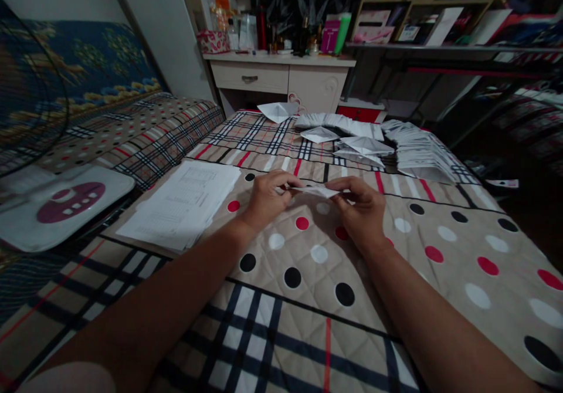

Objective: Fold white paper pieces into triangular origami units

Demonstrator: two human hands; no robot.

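Between my two hands is a small folded white paper (317,191), held just above the patterned bedspread (264,296). My left hand (271,196) pinches its left end between thumb and fingers. At its right end, my right hand (361,208) grips it the same way. To the left lies a stack of printed sheets (180,202). Beyond my hands are several folded paper boats (278,111), some lying on one another. A long row of folded papers (422,149) leans tightly together at the far right of the bedspread.
A white dressing table (250,76) with bottles and boxes stands past the bed's far end. At the left are a white plastic lid or case (65,205) and part of a round fan guard (65,100). Shelves (422,1) hold assorted items at the back right.
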